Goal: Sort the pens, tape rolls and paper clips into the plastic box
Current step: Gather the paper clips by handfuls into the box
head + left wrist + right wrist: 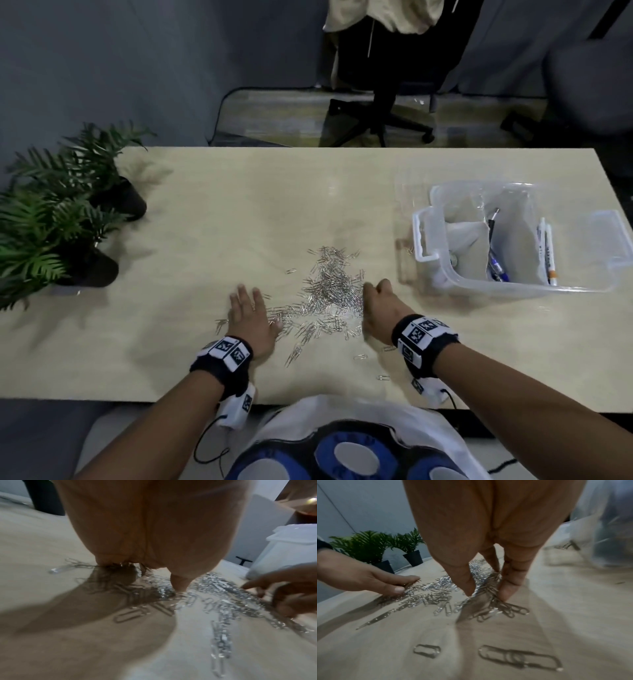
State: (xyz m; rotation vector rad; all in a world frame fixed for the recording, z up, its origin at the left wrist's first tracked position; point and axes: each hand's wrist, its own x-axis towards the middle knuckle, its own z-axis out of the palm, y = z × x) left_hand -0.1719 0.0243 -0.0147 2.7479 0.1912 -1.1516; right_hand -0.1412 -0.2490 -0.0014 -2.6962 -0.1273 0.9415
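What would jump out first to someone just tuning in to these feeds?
A glittering heap of paper clips spread across the middle of the table, with the left hand flat at its left edge and the right hand digging in at its right. Next, the clear plastic box at the right, already holding pens.

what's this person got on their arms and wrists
Both forearms are bare, with no sleeves. Behind the left hand and the right hand, each wrist carries a black band topped with white blocks printed with black square markers. A white camera unit hangs under each wrist, trailing a thin black cable.
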